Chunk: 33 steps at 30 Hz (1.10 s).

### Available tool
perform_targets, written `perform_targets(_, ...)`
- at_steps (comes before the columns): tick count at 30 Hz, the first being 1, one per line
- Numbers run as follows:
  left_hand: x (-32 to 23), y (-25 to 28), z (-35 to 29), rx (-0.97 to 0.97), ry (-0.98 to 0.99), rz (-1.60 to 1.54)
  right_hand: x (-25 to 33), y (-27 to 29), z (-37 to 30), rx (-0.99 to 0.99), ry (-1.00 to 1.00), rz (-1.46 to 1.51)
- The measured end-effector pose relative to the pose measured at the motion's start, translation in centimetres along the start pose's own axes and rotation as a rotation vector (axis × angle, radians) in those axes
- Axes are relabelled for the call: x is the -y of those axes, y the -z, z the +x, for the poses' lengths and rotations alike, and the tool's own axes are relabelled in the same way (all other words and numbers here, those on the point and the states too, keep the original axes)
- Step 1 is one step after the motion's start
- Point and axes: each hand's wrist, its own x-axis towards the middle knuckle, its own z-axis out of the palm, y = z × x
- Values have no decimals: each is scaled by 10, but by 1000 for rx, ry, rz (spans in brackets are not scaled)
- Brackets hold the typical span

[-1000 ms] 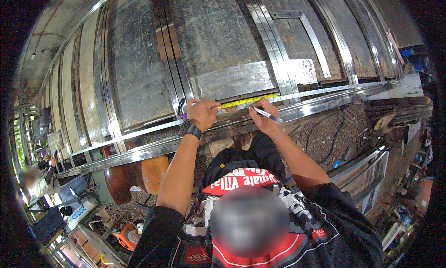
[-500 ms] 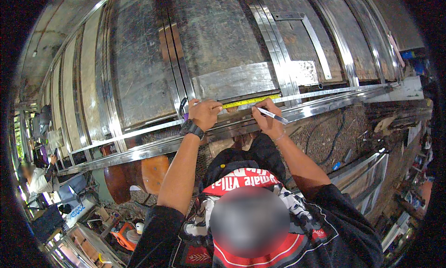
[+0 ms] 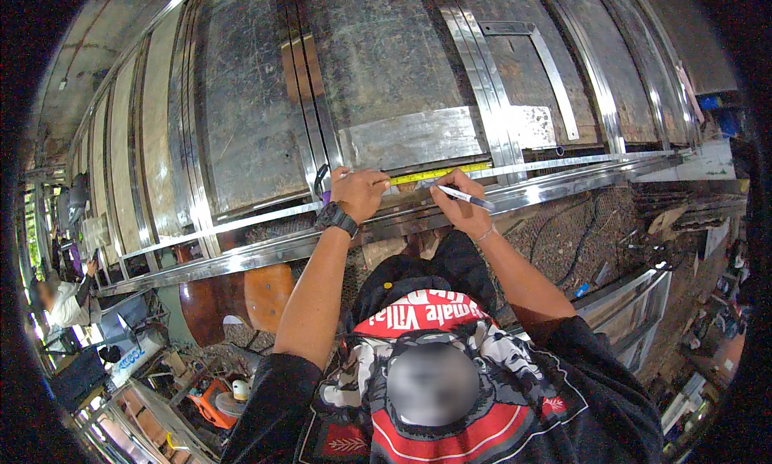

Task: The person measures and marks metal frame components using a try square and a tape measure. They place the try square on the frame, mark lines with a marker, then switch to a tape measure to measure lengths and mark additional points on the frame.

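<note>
My left hand [image 3: 359,195] is closed round a tape measure, whose purple and black case [image 3: 325,188] shows beside the fingers. Its yellow blade [image 3: 426,174] runs out to the right along a long shiny metal bar [image 3: 261,218]. A white marker pen [image 3: 466,197] with a dark end is gripped in my right hand [image 3: 462,210]. The pen's tip end is hidden at my fingers, close to the bar just below the blade. A black watch [image 3: 336,218] sits on my left wrist.
Beyond the bar, metal profiles [image 3: 482,78] cross a worn board surface [image 3: 378,62]. An L-shaped metal square [image 3: 552,78] lies at the upper right. A brown chair [image 3: 241,299] stands at lower left, with a person [image 3: 68,299] farther left. Dark cable [image 3: 591,231] lies on the ground at right.
My right hand with the marker has shifted slightly left along the bar, nearer my left hand. The view has moved a little; the tape measure stays extended.
</note>
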Motion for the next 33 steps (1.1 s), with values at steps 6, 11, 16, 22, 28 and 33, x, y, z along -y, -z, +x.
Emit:
perform_targets(6, -4, 4, 2, 49, 27, 6, 2, -1, 0, -4, 35, -37)
perform_targets(11, -4, 4, 1, 46, 26, -4, 0, -2, 1, -4, 68, -55)
perform_targets(16, -6, 5, 2, 57, 38, -7, 2, -1, 1, 14, 47, -65)
perform_targets(22, -5, 4, 3, 70, 46, 10, 9, 0, 2, 14, 10, -19)
perform_targets(28, -5, 5, 3, 77, 41, 21, 4, 1, -1, -5, -50, 12)
perform_targets(33, -3, 3, 2, 51, 31, 18, 8, 9, -12, -221, -152, 86)
